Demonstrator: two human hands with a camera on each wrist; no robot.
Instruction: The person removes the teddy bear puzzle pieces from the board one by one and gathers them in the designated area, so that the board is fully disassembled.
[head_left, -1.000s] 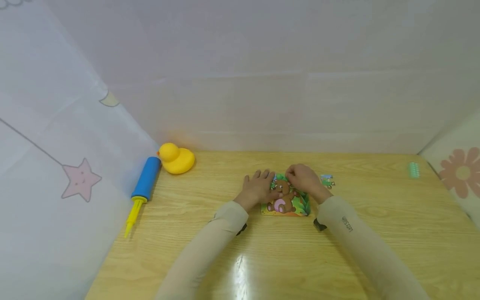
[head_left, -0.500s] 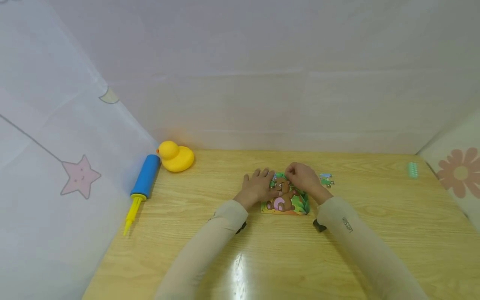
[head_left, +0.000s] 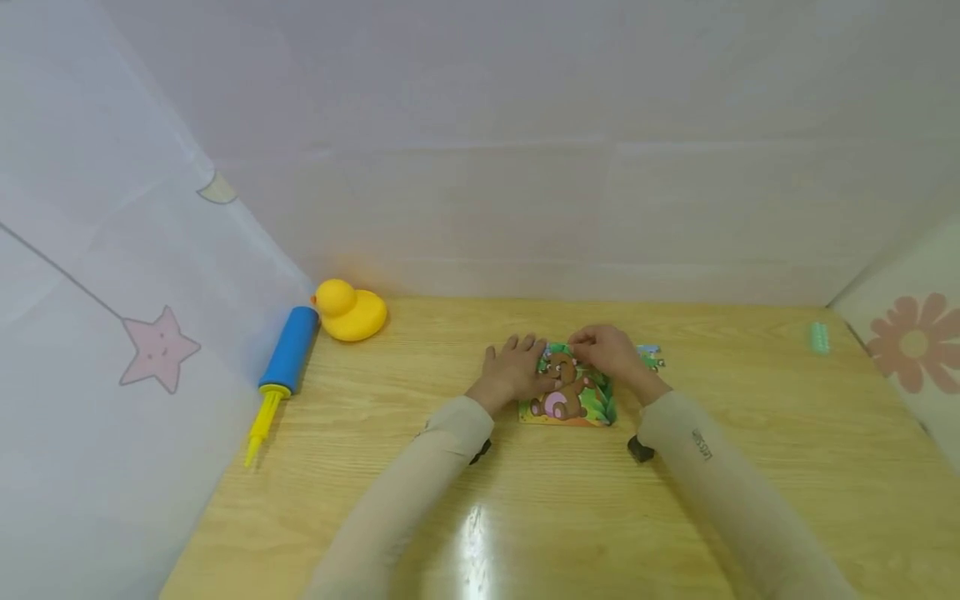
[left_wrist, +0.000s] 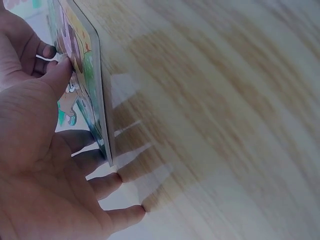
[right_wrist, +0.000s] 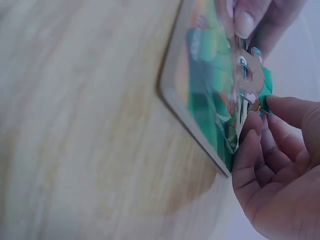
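A jigsaw puzzle board with a picture of a brown bear lies flat on the wooden table. My left hand spreads its fingers over the board's left side. Its thumb presses on the picture, while the other fingertips reach past the board's edge in the left wrist view. Between thumb and fingers, my right hand pinches a puzzle piece showing part of the bear's face and some green. That piece stands tilted up from the board's surface. Part of the upper board is hidden under both hands.
A loose puzzle piece lies just right of the board, partly covered by the right hand. At the left stand a yellow rubber duck and a blue and yellow hand pump. A small pale green object lies far right.
My right hand has turned slightly, its fingers reaching a little further left over the board, and now covers more of the loose piece. The left hand stays in place. The head view shifts slightly.
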